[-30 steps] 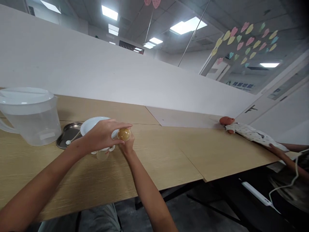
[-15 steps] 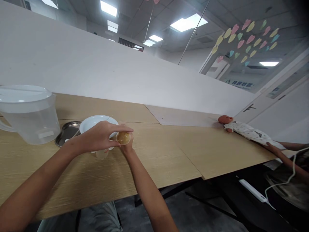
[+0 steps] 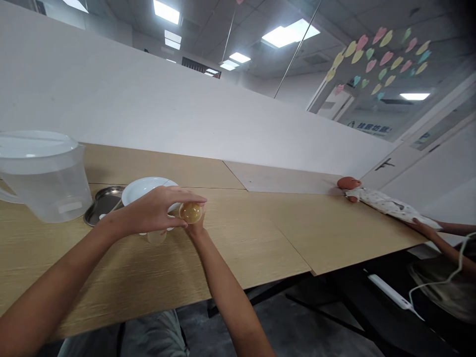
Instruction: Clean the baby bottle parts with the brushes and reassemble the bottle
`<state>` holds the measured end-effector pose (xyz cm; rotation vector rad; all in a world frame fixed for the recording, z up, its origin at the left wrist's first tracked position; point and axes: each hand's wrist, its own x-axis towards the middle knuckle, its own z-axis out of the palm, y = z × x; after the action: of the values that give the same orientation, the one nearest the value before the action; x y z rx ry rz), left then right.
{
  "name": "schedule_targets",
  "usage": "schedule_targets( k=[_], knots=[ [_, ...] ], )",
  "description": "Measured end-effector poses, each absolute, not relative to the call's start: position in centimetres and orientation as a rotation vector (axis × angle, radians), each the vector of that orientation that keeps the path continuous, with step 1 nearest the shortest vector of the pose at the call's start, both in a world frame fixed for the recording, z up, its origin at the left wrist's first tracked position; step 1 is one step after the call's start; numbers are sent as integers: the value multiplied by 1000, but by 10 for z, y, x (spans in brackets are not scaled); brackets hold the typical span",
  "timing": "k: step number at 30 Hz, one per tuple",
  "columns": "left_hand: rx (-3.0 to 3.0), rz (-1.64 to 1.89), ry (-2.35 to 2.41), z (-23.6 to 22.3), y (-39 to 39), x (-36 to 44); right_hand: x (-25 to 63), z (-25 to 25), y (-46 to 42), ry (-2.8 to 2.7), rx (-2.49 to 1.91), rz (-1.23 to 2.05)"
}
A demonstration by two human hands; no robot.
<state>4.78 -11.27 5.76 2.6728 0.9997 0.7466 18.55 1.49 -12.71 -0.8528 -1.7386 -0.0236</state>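
Note:
My left hand [image 3: 158, 208] has its thumb and fingers on either side of a small round clear container [image 3: 191, 212] with shiny amber contents, seen nearly end-on. Right behind that container is my right hand [image 3: 198, 226]; its fingers are mostly hidden, so their grip does not show. Below my left hand a small clear cup [image 3: 156, 237] is on the wooden table [image 3: 253, 233], partly covered by the hand. Beyond my left hand lies a white bowl [image 3: 143, 187], also partly hidden.
A lidded clear plastic pitcher [image 3: 48, 183] stands at the left, beside a metal kidney dish [image 3: 106, 201] with a thin stick in it. At the far right, another person's hand [image 3: 424, 228] touches a doll [image 3: 390, 203] in white cloth. A white wall [image 3: 167, 119] backs the table.
Both hands and the amber container stay almost in place, apart from a very slight shift to the right. At the far right, the other person's arms have moved slightly.

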Motion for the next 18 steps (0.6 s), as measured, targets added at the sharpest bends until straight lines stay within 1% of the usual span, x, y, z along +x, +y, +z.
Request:
schedule_targets(
  k=[10, 18],
  knots=[
    [2666, 798, 1014, 56, -110, 45, 185, -129, 14, -1762, -899, -26],
    [2627, 728, 862, 50, -103, 42, 188, -119, 8, -1829, -973, -70]
  ],
)
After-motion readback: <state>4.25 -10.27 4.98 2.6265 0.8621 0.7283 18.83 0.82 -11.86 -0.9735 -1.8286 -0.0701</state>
